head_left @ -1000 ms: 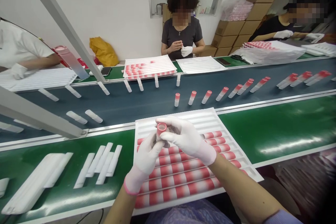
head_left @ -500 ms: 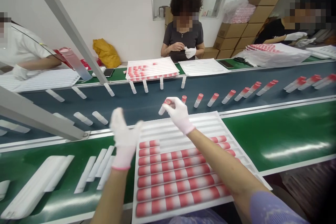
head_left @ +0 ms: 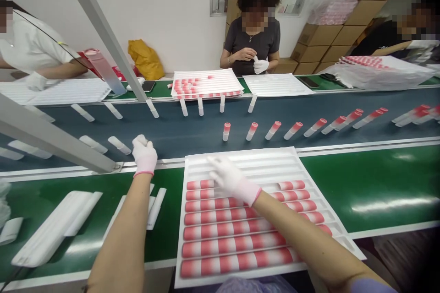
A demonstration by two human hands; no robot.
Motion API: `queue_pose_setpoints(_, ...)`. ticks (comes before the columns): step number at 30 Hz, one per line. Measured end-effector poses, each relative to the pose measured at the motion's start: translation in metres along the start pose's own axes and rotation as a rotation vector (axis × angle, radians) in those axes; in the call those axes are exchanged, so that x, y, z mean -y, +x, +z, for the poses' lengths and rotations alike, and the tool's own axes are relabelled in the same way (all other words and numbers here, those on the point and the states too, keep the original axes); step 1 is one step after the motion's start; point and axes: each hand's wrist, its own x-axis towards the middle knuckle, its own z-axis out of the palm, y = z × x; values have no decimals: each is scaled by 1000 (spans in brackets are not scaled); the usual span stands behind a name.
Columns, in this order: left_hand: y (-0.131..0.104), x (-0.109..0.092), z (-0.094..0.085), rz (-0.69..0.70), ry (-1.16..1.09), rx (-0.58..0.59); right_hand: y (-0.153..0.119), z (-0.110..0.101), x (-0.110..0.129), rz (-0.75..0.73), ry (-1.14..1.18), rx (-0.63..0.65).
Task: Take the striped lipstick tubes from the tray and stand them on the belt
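My left hand (head_left: 144, 154), in a white glove, is at the near edge of the blue-grey belt with its fingers closed. Whatever it grips is hidden behind the fingers; a white tube (head_left: 119, 145) lies just left of it. My right hand (head_left: 228, 178), also gloved, is over the white ridged tray (head_left: 261, 160), blurred, with fingers apart and nothing visible in them. Rows of red-and-white tubes (head_left: 223, 232) fill the nearer grooves of that tray. On the belt beyond, a red-topped tube (head_left: 226, 132) stands at the left end of a line of similar ones.
White flat tubes (head_left: 57, 229) lie on the green tabletop (head_left: 371, 183) at left. A grey metal post (head_left: 103, 32) rises from the bench edge at left. Across the belt (head_left: 192, 135), a co-worker (head_left: 252, 41) sits behind another tray (head_left: 206, 84); more people sit at both sides.
My right hand has let go of a red-topped tube on the belt and come back over the tray. My left hand has moved left and forward to the belt and closed. The view has shifted slightly.
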Motion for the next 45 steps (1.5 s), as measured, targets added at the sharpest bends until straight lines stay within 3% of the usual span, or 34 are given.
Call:
queue_pose_setpoints(4,-36,-14,-4,94,-90,140,-22,18,18,-120,-30,160)
queue_pose_setpoints(8,-95,-36,-8,199,-273,382,-19,7,18,-120,10,174)
queue_pose_setpoints(12,-156,-53,-11,64,-630,749,-19,-29,33,-22,314,-1)
queue_pose_setpoints(14,-180,-61,-12,-15,-745,865,-22,-47,46,43,535,-98)
queue_pose_setpoints(18,-204,-73,-13,-11,-691,871,-28,-70,66,67,613,-89)
queue_pose_setpoints(24,-204,-76,-18,52,-621,943,-34,-84,69,3,511,5)
queue_pose_setpoints(28,-205,-77,-18,151,-511,842,-41,-80,76,48,404,-18)
queue_pose_setpoints(31,-207,-80,-17,149,-520,763,-47,-69,81,68,418,-69)
queue_pose_setpoints(36,-213,-79,-10,106,-539,716,-55,-51,79,-71,325,-93)
queue_pose_setpoints(40,-194,-69,2,184,-351,688,-33,-42,65,-93,310,-44)
queue_pose_setpoints(42,-164,-59,7,184,-224,547,-4,-36,49,-50,365,-125)
queue_pose_setpoints(45,-97,-41,7,182,-108,103,53,-26,19,16,371,-314)
